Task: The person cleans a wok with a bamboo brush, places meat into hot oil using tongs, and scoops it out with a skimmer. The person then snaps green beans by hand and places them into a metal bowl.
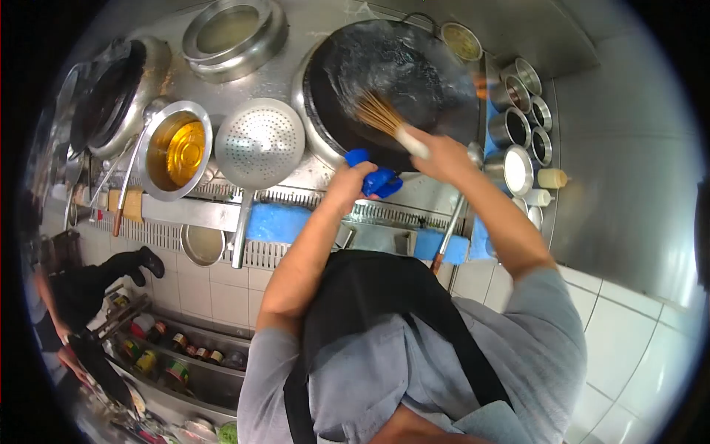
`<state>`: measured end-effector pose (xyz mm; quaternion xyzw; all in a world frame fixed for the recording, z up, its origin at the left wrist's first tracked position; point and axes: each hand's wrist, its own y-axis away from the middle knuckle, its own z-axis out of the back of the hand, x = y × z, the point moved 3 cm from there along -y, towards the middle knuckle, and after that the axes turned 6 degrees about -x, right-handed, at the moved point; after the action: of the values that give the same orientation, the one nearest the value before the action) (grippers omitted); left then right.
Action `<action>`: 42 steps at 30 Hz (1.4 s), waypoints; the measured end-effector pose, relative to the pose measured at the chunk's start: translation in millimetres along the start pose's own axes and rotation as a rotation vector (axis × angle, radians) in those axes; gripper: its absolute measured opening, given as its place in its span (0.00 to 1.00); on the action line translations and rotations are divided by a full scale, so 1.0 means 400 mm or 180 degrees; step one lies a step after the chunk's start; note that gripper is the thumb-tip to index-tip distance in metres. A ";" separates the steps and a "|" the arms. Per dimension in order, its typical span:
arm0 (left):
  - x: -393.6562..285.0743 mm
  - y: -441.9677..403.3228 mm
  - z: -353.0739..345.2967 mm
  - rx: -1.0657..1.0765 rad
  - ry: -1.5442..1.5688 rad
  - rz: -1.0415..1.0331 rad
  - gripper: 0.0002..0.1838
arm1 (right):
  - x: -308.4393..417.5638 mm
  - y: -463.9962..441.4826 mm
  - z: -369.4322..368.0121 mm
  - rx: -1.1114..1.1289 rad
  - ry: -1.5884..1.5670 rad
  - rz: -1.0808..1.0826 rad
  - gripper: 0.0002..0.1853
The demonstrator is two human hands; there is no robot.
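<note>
A large black wok (pixel 333 96) sits on the burner, with water and some whitish foam showing in its far part. My right hand (pixel 442 157) is closed round the white handle of a bamboo wok brush (pixel 381 115), whose bristles spread against the inside of the wok. A folded blue cloth (pixel 381 183) is gripped in my left hand (pixel 346 185) at the wok's near rim. Whether the cloth wraps the wok's near handle is hidden.
Left of the wok are a perforated strainer (pixel 260 140), a metal pot (pixel 151 166) holding yellow oil and another wok (pixel 107 96). Seasoning tins (pixel 510 127) and squeeze bottles (pixel 551 178) line the right. A ladle (pixel 452 226) lies nearby. Another person (pixel 85 288) stands far left.
</note>
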<state>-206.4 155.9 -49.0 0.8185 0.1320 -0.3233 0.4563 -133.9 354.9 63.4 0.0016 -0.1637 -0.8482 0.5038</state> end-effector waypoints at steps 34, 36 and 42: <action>0.002 0.007 -0.008 0.0138 0.0012 0.0172 0.18 | 0.022 0.018 -0.007 0.0440 -0.0607 0.0625 0.44; 0.013 0.001 -0.002 0.0141 0.0046 0.0171 0.18 | -0.134 -0.031 -0.017 0.0358 -0.0213 0.0447 0.43; 0.000 -0.003 -0.009 0.0214 0.0063 0.0062 0.17 | 0.027 -0.322 -0.050 -0.0370 -0.2297 -0.0644 0.45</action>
<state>-205.8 159.5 -48.5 0.8377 0.1176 -0.3150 0.4303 -245.9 396.5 10.2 -0.3096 -0.2811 -0.8476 0.3266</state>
